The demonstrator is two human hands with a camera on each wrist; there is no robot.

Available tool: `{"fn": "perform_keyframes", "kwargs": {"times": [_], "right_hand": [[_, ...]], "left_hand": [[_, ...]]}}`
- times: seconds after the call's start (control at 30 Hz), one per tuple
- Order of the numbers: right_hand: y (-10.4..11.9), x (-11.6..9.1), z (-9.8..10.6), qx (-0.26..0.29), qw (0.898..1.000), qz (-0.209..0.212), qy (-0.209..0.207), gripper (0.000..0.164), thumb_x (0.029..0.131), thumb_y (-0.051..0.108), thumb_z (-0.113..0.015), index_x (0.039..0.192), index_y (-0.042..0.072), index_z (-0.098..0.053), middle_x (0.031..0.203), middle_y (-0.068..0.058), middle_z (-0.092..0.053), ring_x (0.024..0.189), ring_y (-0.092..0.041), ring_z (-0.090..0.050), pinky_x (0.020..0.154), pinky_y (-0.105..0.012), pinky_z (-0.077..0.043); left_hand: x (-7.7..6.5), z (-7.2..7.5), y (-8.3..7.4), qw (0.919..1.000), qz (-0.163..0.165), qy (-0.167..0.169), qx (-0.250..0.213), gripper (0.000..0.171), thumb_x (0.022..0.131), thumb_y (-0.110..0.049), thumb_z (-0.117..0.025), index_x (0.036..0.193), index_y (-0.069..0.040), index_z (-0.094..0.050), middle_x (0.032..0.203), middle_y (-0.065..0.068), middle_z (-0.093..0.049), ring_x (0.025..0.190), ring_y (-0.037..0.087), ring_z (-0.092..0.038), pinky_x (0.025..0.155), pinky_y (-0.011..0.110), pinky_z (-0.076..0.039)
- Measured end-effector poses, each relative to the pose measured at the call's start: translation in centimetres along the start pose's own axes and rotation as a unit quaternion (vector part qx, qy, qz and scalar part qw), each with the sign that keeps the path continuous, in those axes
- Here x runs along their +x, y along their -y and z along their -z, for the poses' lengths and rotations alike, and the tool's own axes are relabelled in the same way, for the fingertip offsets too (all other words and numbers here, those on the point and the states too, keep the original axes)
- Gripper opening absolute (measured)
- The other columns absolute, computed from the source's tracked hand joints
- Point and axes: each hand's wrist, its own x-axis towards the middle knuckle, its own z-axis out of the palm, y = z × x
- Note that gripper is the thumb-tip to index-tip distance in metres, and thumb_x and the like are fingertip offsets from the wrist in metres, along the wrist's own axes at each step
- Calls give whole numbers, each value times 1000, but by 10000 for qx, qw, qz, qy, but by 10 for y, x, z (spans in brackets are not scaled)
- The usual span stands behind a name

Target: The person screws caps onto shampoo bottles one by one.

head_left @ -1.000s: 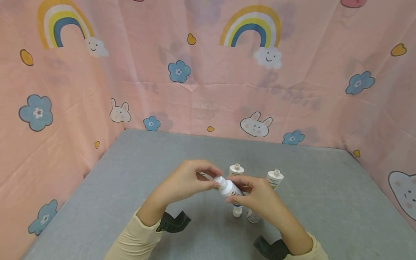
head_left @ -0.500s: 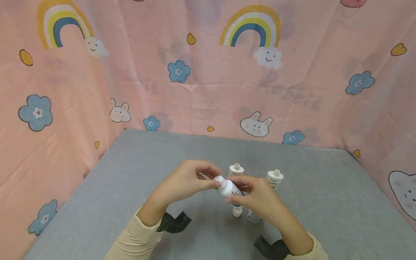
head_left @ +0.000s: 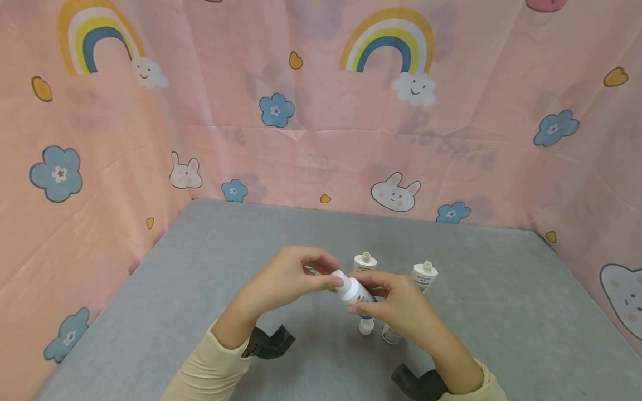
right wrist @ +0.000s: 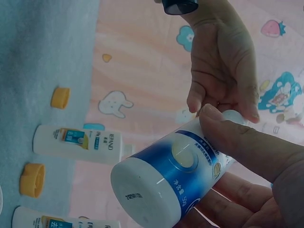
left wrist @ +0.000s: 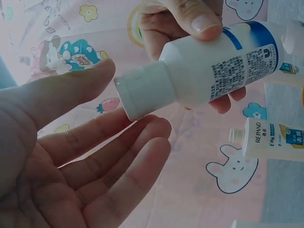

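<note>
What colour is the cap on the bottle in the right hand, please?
The cap is plain white; the left wrist view shows it best.

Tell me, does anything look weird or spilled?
No spill that I can see. But two REPAND bottles show bare, capless necks, unlike the held white-and-blue bottle, and two orange caps sit loose on the table: odd, since caps usually go on.

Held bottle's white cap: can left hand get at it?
Probably yes: the left hand is at the white cap; the right hand grips the bottle by its body, clear of the cap.
</note>
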Motion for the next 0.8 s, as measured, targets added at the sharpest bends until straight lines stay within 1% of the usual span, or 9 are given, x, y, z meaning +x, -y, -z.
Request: {"fn": "perform_keyframes", "kwargs": {"times": [0.13,0.3,0.37,0.47,0.6,0.7,0.8], "right_hand": [[0,0,0,16,10000,-51,25,42,79,20,-84,117,7,-72,117,-9,-72,102,-19,-70,89,-30,-59],[0,0,0,-10,9999,-99,51,42,79,21,-84,117,7,-72,117,-9,-72,102,-19,-70,89,-31,-59],[0,0,0,-34,9999,-101,55,42,79,21,-84,117,7,-72,117,-9,-72,102,-19,-70,89,-31,-59],[0,0,0,-63,9999,-84,48,43,79,21,-84,117,6,-72,117,-10,-72,102,-19,-70,90,-32,-59],[0,0,-1,-81,10000,-46,9,43,79,20,-85,116,5,-72,116,-11,-73,101,-20,-70,90,-32,-59],[0,0,-1,-105,9999,-47,-12,43,78,20,-85,116,5,-72,117,-11,-72,102,-21,-71,89,-32,-59],[0,0,-1,-123,9999,-87,-7,43,78,20,-85,116,5,-72,117,-11,-72,102,-21,-71,89,-31,-59]], "left_hand": [[0,0,1,10000,-60,19,68,15,88,-22,-77,102,-16,-76,95,-4,-74,89,8,-66,78,25,-56],[-1,1,1,9995,-283,98,96,20,87,-15,-77,107,-12,-76,100,0,-74,93,9,-66,78,21,-57],[-1,1,1,9994,-325,142,63,23,88,-15,-77,110,-11,-75,104,2,-74,95,10,-67,78,21,-58],[-1,1,1,9996,-245,135,23,26,88,-19,-77,112,-11,-74,106,2,-74,96,10,-67,80,22,-57],[1,-1,1,9999,-22,55,93,22,88,-27,-77,106,-16,-75,99,-4,-74,92,8,-66,80,24,-56],[2,-2,2,9998,12,58,180,16,87,-27,-77,100,-17,-75,93,-6,-73,87,7,-66,77,25,-56],[2,-3,2,9997,-41,101,195,15,87,-23,-77,101,-17,-75,94,-5,-73,87,6,-66,75,24,-56]]}}
